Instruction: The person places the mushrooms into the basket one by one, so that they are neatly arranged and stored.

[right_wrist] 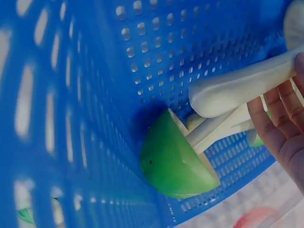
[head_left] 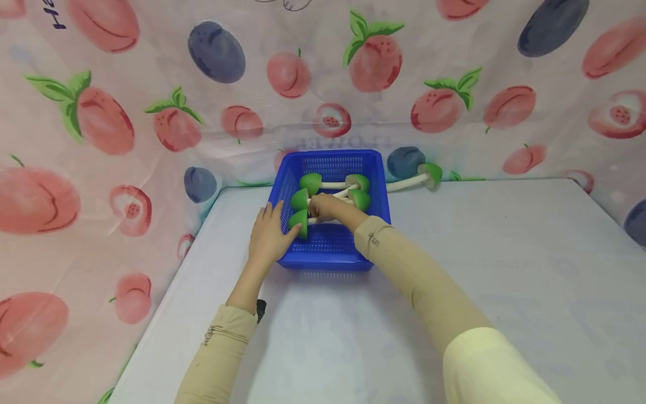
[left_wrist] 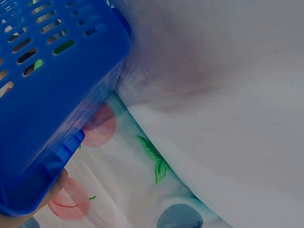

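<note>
A blue plastic basket [head_left: 328,261] holds several toy mushrooms with green caps and white stems. My right hand [head_left: 327,206] reaches into it and grips the white stem [right_wrist: 247,85] of one mushroom. In the right wrist view that stem's rounded bare end points away from the fingers, above another mushroom's green cap [right_wrist: 178,161]. My left hand [head_left: 267,233] holds the basket's left rim, thumb over the inner side beside a green cap [head_left: 299,224]. The left wrist view shows a fingertip [left_wrist: 61,183] at the rim's edge, with most of that hand out of frame.
One more toy mushroom [head_left: 431,175] lies on the white table [head_left: 494,269], just right of the basket's back corner. Behind and to the left hangs a fruit-print cloth [head_left: 313,33], close to the basket's far side.
</note>
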Available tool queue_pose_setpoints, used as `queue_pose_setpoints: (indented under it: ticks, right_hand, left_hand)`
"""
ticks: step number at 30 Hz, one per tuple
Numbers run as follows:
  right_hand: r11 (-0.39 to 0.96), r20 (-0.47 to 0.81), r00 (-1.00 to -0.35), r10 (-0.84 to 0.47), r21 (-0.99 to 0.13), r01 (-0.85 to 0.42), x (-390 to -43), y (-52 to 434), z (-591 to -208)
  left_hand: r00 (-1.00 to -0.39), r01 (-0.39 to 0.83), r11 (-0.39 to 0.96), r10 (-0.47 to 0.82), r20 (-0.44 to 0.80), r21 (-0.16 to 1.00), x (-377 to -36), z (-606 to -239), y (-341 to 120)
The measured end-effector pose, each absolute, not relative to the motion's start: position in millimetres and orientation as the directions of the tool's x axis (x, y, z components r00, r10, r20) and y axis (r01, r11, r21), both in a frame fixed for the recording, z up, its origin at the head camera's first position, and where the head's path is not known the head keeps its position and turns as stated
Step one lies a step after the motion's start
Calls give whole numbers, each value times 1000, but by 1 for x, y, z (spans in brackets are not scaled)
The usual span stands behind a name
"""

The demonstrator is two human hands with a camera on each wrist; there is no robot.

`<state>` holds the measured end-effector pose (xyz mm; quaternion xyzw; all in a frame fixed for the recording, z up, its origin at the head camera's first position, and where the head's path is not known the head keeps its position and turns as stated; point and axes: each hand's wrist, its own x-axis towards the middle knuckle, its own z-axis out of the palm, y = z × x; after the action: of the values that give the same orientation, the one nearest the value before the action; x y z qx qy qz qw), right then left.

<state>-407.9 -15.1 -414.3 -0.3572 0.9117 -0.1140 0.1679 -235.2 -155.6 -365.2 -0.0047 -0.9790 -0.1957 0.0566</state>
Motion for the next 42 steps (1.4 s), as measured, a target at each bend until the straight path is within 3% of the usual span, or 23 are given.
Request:
queue_pose_setpoints:
  ticks: [7, 17, 20, 24, 28, 35, 38, 42]
  right_hand:
    - [773, -208, -745, -634, -210, -598, -353, -12, -368]
    - [811, -274, -763, -585, -226, -540, -348, -6, -356]
    - [806, -284, -755, -591, -243, -540, -383, -6, -382]
    - [787, -283, -734, -617, -241, -568, -457, -8, -436]
    - [774, -258, -730, -633, -215, -595, -486, -9, -454]
    - [797, -320, -732, -602, -183, -576, -434, -1, -389]
    - [760, -241, -721, -650, -197, -619, -435, 4, -385]
    - [764, -239, -726, -645, -219, -607, -388, 13, -339]
  left_hand:
    - [-993, 34, 925, -14, 121, 378, -235, -365, -155]
    - [-993, 39, 926, -6, 118, 375, -236, -366, -154]
    - [-993, 48, 924, 2, 120, 379, -236, -366, -153]
    - [-992, 54, 928, 8, 127, 368, -236, -365, -153]
    - [-992, 48, 930, 3, 123, 363, -237, -364, -154]
    - [-994, 51, 928, 11, 108, 370, -239, -364, -153]
    - [-994, 47, 928, 9, 104, 370, -238, -363, -153]
    - [-995, 40, 930, 5, 97, 364, -236, -363, -153]
